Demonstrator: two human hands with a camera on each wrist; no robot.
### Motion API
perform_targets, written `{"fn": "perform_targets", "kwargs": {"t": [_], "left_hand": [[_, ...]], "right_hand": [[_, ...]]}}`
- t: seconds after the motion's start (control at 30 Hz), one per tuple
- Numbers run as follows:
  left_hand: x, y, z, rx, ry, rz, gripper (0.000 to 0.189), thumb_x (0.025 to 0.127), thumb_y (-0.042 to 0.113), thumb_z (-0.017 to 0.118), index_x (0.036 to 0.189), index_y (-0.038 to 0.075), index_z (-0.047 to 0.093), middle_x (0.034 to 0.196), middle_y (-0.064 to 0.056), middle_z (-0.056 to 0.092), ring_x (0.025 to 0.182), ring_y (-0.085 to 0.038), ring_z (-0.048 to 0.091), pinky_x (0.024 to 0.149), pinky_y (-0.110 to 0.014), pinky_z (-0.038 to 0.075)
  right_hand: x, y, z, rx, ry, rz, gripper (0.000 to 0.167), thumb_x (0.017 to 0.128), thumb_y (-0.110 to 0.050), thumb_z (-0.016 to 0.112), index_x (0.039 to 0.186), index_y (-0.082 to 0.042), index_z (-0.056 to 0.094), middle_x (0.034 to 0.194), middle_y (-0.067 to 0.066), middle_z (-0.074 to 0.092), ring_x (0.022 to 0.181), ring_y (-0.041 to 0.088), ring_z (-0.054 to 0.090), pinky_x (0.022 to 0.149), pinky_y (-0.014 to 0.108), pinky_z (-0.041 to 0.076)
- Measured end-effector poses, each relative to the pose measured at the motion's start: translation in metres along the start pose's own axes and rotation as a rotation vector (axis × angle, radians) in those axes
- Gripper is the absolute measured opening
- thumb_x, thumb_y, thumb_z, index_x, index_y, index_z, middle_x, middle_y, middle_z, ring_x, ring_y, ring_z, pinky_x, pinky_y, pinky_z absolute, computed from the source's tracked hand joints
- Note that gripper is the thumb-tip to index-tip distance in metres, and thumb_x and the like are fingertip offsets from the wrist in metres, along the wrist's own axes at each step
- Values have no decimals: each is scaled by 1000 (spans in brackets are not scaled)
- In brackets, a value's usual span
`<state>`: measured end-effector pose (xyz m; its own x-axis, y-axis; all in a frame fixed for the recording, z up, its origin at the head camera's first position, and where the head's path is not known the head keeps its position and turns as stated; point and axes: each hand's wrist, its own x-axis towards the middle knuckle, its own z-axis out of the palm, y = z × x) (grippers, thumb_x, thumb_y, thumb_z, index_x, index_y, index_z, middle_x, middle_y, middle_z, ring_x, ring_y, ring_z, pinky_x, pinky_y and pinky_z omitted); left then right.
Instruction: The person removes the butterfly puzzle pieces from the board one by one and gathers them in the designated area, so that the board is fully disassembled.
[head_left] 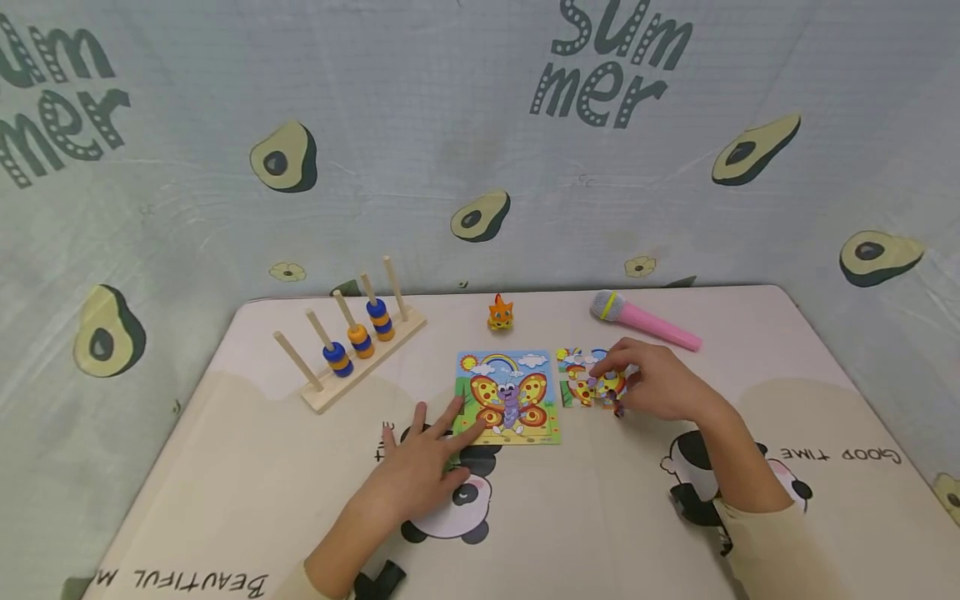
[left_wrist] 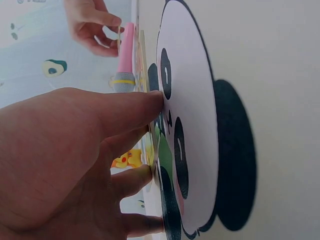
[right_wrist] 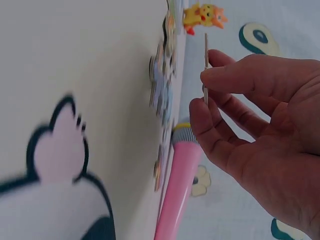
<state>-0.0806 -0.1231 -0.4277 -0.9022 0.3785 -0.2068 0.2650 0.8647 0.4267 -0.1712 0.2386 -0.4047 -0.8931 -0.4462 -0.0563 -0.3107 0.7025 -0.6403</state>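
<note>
While our left hand lies with its fingers spread, touching the lower left part of the butterfly puzzle board, our right hand pinches a thin puzzle piece between thumb and fingers, above the table. We see that piece edge-on in the right wrist view, so we cannot make out its printed face. Flat at the middle of the table, the board shows a smiling purple butterfly with yellow, red-spotted upper wings and swirled orange-red lower ones, under a sun, a rainbow and white clouds, with green at the sides and yellow ground below. Just right of it we have loose puzzle pieces bunched together, bearing bits of cloud and spotted yellow wing. Beyond them lies a pink toy microphone; behind the board sits an orange toy figure, and to the left stands a wooden peg rack with blue and orange rings.
</note>
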Motion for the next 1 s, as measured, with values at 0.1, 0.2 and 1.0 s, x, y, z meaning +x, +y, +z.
{"fn": "perform_targets", "kwargs": {"t": [0.1,0.2,1.0], "left_hand": [[1,0,0,8,4,-1,60,98,35,71,154,40,50,173,-5,27,153,-60,21,103,-93,11],[0,3,-3,22,-12,-16,59,98,35,71,154,38,51,173,-4,27,154,-58,20,104,-92,12],[1,1,0,33,-25,-23,58,99,35,70,154,38,51,174,-3,26,155,-57,19,106,-91,12]], "right_hand": [[-5,4,-6,-15,13,2,50,73,13,64,111,-15,80,111,1,68,92,18,60,83,35,59],[-9,10,-11,-17,18,-15,50,72,14,63,110,-14,80,109,3,68,91,18,61,84,37,59],[-24,39,-22,-109,24,16,52,71,17,58,107,-13,81,109,5,68,93,20,59,78,31,57]]}}
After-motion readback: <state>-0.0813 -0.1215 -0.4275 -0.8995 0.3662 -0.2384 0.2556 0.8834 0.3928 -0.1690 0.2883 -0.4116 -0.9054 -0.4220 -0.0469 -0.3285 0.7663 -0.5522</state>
